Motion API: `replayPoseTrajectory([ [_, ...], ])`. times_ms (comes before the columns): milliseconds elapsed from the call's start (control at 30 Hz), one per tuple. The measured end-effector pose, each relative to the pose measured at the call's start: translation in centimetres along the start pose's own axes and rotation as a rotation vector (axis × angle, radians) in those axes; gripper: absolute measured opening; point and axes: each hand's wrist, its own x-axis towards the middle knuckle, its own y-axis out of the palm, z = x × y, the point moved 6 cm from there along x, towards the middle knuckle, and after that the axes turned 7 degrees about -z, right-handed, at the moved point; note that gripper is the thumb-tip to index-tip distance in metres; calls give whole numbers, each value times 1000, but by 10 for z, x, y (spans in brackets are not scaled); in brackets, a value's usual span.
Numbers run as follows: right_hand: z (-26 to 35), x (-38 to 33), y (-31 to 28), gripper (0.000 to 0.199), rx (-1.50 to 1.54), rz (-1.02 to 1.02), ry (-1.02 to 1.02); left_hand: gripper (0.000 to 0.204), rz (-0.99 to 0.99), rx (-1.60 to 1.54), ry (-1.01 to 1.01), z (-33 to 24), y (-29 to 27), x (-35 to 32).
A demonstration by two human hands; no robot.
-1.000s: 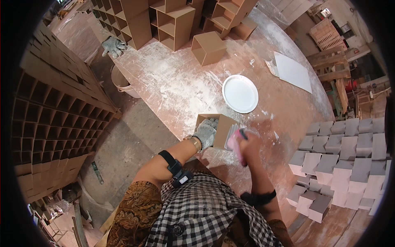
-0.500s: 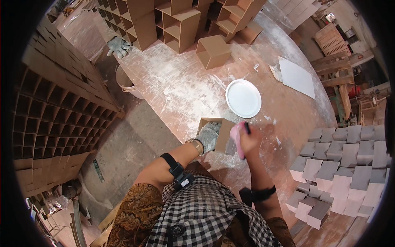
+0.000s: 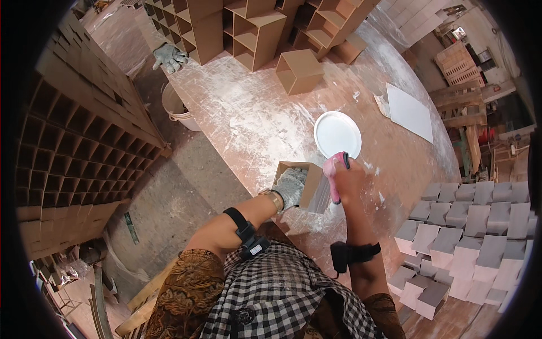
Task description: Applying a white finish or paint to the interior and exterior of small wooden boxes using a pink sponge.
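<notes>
A small open-ended brown board box [image 3: 310, 182] sits at the table's near edge, its right outer side whitish-grey. My left hand [image 3: 291, 186], in a grey knit glove, reaches into the opening and holds the box from within; its fingertips are partly hidden. Just right of the box, my bare right hand [image 3: 349, 176] is closed round a soft pink pad [image 3: 333, 172] with dark edging. The pad's upper end overlaps the near rim of a round white dish [image 3: 337, 133], which has a pale, smooth inside. Whether pad and dish touch, I cannot tell.
Brown boxes [image 3: 299, 70] stand stacked at the table's far side, beside a grey glove [image 3: 169, 57]. A white sheet [image 3: 409, 113] lies far right. Several grey-and-white boxes [image 3: 471, 248] fill the right. Left are a bucket [image 3: 183, 113] and a tall box stack [image 3: 62, 152].
My right hand has moved away from me with the pink pad, from beside the box up to the dish's near rim. My left hand stays inside the box. The view has shifted slightly.
</notes>
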Motion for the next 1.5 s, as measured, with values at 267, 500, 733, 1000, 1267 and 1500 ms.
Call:
replayPoseTrajectory([
  [267,35,-67,-9,26,-81,21,-253,41,-5,8,-37,19,26,-4],
  [500,29,-49,0,27,-79,2,-284,32,-16,-87,-58,9,8,0],
  [733,32,-26,1,23,-213,228,-90,36,101,-50,-54,6,12,5],
  [1000,42,-81,-17,21,-50,28,-380,37,3,-13,-93,8,17,-1],
  [1267,39,-7,-9,19,-109,-110,-326,35,101,-103,-137,-4,11,8],
  [1500,51,-88,-25,18,52,97,-463,34,-94,-28,34,8,38,-3],
])
